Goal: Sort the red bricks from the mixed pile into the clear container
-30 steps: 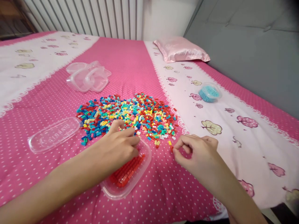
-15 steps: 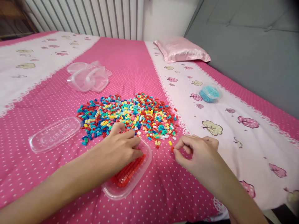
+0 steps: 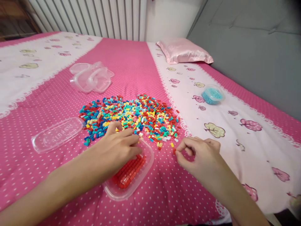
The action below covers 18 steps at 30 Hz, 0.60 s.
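My right hand (image 3: pixel 198 153) pinches a small red toy brick (image 3: pixel 174 151) between thumb and forefinger, just above the pink sheet. A yellow toy brick (image 3: pixel 172 145) lies beside its fingertips. My left hand (image 3: pixel 123 141) is over the far end of a clear plastic container (image 3: pixel 148 163), its fingers curled down and their tips hidden. Inside that container, rows of red toy bricks (image 3: pixel 130 172) sit packed together, partly covered by the hand. A loose pile of mixed-colour toy bricks (image 3: pixel 141 116) spreads out just beyond both hands.
A clear lid (image 3: pixel 57 135) lies left of the pile. Several clear containers and lids (image 3: pixel 91 78) are heaped farther back. On the white strip at right stands a tub of light-blue pieces (image 3: pixel 213 95). A pink pillow (image 3: pixel 184 51) rests near the grey headboard (image 3: pixel 246 56).
My left hand has drawn slightly toward me and left, uncovering a little more of the red rows. The right hand keeps its pinch nearly in place. The view has shifted slightly.
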### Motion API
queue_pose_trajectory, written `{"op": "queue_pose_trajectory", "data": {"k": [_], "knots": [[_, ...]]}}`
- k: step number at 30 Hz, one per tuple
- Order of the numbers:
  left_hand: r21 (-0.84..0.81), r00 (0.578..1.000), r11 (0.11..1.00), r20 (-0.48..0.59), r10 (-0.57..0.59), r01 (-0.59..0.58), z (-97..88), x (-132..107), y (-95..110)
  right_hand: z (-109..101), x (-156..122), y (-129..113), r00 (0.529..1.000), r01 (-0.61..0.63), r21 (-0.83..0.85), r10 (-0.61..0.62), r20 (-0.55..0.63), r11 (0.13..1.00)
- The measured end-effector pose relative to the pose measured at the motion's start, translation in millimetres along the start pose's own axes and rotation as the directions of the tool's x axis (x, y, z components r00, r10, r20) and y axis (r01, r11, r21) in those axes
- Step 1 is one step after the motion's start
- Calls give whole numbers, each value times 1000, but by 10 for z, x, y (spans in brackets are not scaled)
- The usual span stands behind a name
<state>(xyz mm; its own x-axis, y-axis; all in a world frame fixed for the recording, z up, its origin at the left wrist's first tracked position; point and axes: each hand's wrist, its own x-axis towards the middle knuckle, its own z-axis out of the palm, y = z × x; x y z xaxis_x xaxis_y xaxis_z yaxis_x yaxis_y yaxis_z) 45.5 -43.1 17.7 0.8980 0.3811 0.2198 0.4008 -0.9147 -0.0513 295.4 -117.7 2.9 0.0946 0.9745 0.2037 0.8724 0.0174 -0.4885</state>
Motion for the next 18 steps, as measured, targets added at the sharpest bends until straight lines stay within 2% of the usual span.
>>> {"op": "queue_pose_trajectory", "data": {"k": [4, 7, 10, 12, 13, 14, 18], "knots": [[-44, 998, 997, 2, -68, 68, -145, -62, -39, -75, 28, -28, 1000, 3, 115, -2, -10, 993], [-137, 979, 976, -82, -185, 172, -331, -203, -60, -121, 9, -80, 1000, -14, 263, 13, 5, 965], [-210, 912, 925, -203, -358, 316, -481, -458, 31, -102, -64, -175, 999, -6, 367, -8, 36, 930], [-265, 839, 867, -248, -484, 422, -499, -660, 182, -57, -124, -242, 997, 27, 408, -53, 51, 913], [-300, 786, 823, -265, -558, 483, -482, -760, 275, -31, -150, -271, 996, 43, 417, -73, 57, 908], [-313, 763, 802, -269, -588, 508, -453, -853, 371, -5, -170, -295, 994, 54, 418, -89, 65, 907], [-286, 755, 769, -183, -629, 572, -320, -1095, 620, 45, -178, -339, 991, 73, 389, -112, 79, 918]]}}
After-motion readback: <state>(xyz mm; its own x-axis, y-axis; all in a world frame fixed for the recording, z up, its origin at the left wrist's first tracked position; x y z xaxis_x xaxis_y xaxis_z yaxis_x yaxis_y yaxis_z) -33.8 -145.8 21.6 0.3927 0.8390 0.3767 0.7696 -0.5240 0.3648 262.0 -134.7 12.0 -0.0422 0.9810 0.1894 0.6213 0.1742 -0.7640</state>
